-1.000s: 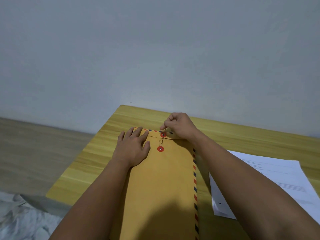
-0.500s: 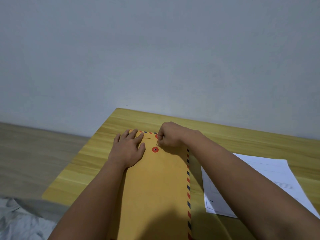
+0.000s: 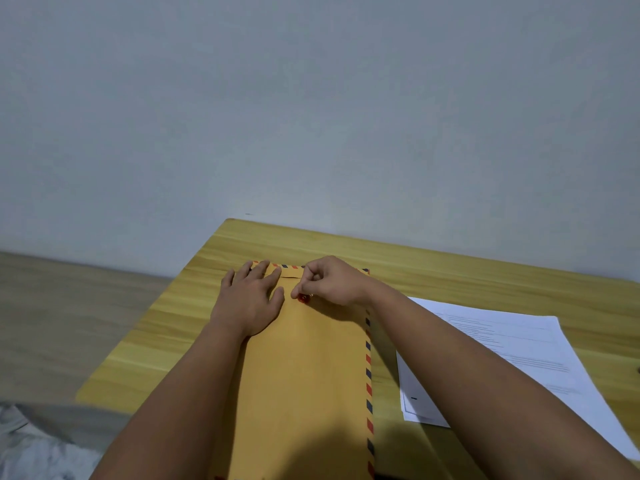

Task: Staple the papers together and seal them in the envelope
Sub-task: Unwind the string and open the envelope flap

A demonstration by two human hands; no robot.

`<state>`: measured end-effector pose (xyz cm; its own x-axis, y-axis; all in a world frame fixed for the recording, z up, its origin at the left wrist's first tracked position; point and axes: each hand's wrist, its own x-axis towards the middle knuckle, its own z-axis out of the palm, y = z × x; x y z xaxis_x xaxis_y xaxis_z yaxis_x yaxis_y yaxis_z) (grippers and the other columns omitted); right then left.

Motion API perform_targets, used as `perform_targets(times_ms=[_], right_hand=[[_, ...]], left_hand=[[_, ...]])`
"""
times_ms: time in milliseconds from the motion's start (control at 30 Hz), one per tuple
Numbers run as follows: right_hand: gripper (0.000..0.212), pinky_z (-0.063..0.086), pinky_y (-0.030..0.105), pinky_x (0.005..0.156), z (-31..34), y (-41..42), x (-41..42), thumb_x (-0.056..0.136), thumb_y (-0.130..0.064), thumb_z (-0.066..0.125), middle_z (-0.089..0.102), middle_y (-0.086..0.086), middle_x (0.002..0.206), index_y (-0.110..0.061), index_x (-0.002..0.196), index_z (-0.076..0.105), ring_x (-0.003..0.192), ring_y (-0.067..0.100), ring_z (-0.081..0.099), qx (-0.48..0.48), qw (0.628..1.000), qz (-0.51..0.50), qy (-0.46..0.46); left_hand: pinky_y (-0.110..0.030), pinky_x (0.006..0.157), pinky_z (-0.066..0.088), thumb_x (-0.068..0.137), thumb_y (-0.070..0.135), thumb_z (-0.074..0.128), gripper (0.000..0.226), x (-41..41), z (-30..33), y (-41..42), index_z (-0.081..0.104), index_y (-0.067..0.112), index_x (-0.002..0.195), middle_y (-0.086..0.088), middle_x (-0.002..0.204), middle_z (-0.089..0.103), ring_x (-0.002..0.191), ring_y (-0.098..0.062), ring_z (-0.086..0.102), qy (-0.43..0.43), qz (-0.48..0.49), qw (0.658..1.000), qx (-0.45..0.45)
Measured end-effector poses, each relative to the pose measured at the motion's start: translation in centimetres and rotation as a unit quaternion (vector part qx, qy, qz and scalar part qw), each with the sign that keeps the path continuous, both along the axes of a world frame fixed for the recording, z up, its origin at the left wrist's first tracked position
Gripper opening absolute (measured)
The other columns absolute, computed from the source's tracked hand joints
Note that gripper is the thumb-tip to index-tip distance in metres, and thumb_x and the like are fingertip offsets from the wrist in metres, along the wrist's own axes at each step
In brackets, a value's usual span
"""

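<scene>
A long brown envelope (image 3: 311,368) with a red-and-blue striped edge lies lengthwise on the wooden table (image 3: 433,268). My left hand (image 3: 251,299) rests flat on its upper left part, fingers spread over the folded flap. My right hand (image 3: 330,280) is pinched at the flap's closure, fingertips just above the lower red button (image 3: 303,298); the upper button and the string are hidden under it. A stack of white printed papers (image 3: 512,362) lies to the right of the envelope, partly under my right forearm.
The table's left edge and far left corner are close to the envelope. A plain grey wall stands behind the table. Wood-look floor and a grey cloth (image 3: 31,445) show at the lower left.
My right hand has shifted from the envelope's top edge down and left to the lower red button, covering the upper button. My left hand has stayed flat on the envelope.
</scene>
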<state>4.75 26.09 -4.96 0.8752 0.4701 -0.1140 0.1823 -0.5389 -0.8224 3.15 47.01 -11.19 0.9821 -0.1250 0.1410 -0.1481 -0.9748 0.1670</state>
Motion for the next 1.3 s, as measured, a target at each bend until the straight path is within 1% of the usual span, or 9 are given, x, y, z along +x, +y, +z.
perform_targets(times_ms=[100,267,400,467,533,767,967,1133,1300], right_hand=[[0.01,0.056,0.02,0.061,0.4,-0.5,-0.9,0.099,-0.002,0.067,0.079,0.021,0.107,0.007,0.095,0.068,0.072,0.021,0.07,0.055,0.998,-0.019,0.027],[0.012,0.059,0.04,0.095,0.2,-0.6,-1.3,0.09,-0.007,0.078,0.081,0.014,0.098,0.004,0.089,0.078,0.103,0.031,0.075,0.027,1.0,-0.009,-0.011],[0.005,0.058,0.026,0.06,0.4,-1.4,-1.2,0.094,0.001,0.069,0.078,0.025,0.093,0.006,0.093,0.07,0.065,0.016,0.071,0.057,0.997,-0.02,0.056],[0.002,0.054,0.025,0.054,0.5,-1.9,-1.1,0.099,0.0,0.064,0.073,0.021,0.079,0.001,0.097,0.065,0.057,0.015,0.064,0.05,0.996,-0.04,0.059],[0.007,0.053,0.031,0.06,0.4,-2.5,-0.6,0.1,-0.004,0.063,0.07,0.013,0.073,0.001,0.095,0.065,0.06,0.017,0.063,0.001,0.998,-0.062,0.016],[0.02,0.045,0.026,0.08,1.4,-2.6,1.4,0.091,-0.026,0.08,0.072,-0.003,0.112,-0.015,0.107,0.08,0.101,0.014,0.061,-0.259,0.951,-0.066,-0.156],[0.015,0.051,0.033,0.079,2.7,-2.0,2.4,0.098,-0.03,0.071,0.071,-0.006,0.103,-0.021,0.102,0.083,0.1,0.016,0.064,-0.29,0.934,-0.029,-0.205],[0.012,0.041,0.028,0.066,3.2,1.0,3.8,0.097,-0.031,0.071,0.054,-0.017,0.085,-0.025,0.099,0.081,0.091,0.01,0.056,-0.299,0.921,0.015,-0.25],[0.013,0.051,0.033,0.066,1.9,3.2,5.8,0.097,-0.023,0.064,0.066,-0.008,0.092,-0.022,0.089,0.074,0.089,0.016,0.065,-0.271,0.929,-0.045,-0.248]], left_hand=[[-0.052,0.124,0.011,0.096,0.058,0.022,0.064,0.1,0.1,0.0,0.031,0.038,0.156,0.006,0.167,0.024,0.155,-0.022,0.012,0.006,-0.001,1.0,0.003],[-0.052,0.124,0.012,0.094,0.059,0.019,0.067,0.1,0.3,-0.1,0.03,0.038,0.156,0.005,0.167,0.024,0.155,-0.022,0.013,0.01,0.001,1.0,-0.001],[-0.052,0.124,0.011,0.096,0.057,0.023,0.063,0.1,0.2,0.0,0.031,0.037,0.156,0.006,0.167,0.024,0.155,-0.022,0.013,0.01,0.001,1.0,-0.006],[-0.052,0.124,0.011,0.094,0.058,0.021,0.066,0.0,0.2,-0.1,0.032,0.037,0.156,0.006,0.167,0.024,0.155,-0.023,0.013,0.009,0.002,1.0,-0.006],[-0.052,0.124,0.011,0.092,0.059,0.018,0.069,0.0,0.2,-0.1,0.032,0.037,0.156,0.006,0.166,0.024,0.155,-0.022,0.013,0.007,0.002,1.0,-0.009],[-0.051,0.124,0.011,0.092,0.059,0.018,0.068,0.2,0.2,-0.1,0.032,0.038,0.156,0.007,0.166,0.025,0.155,-0.022,0.013,0.004,0.002,1.0,-0.008],[-0.051,0.124,0.011,0.093,0.058,0.019,0.067,0.2,0.5,-0.2,0.032,0.038,0.156,0.006,0.166,0.025,0.155,-0.022,0.013,0.003,0.002,1.0,-0.006],[-0.052,0.124,0.011,0.093,0.058,0.019,0.067,0.2,0.3,0.0,0.033,0.038,0.155,0.005,0.166,0.027,0.155,-0.022,0.014,-0.002,-0.002,1.0,-0.007],[-0.051,0.124,0.01,0.096,0.056,0.024,0.063,0.2,0.3,0.0,0.034,0.038,0.155,0.005,0.166,0.027,0.155,-0.022,0.013,-0.007,-0.002,1.0,-0.01]])
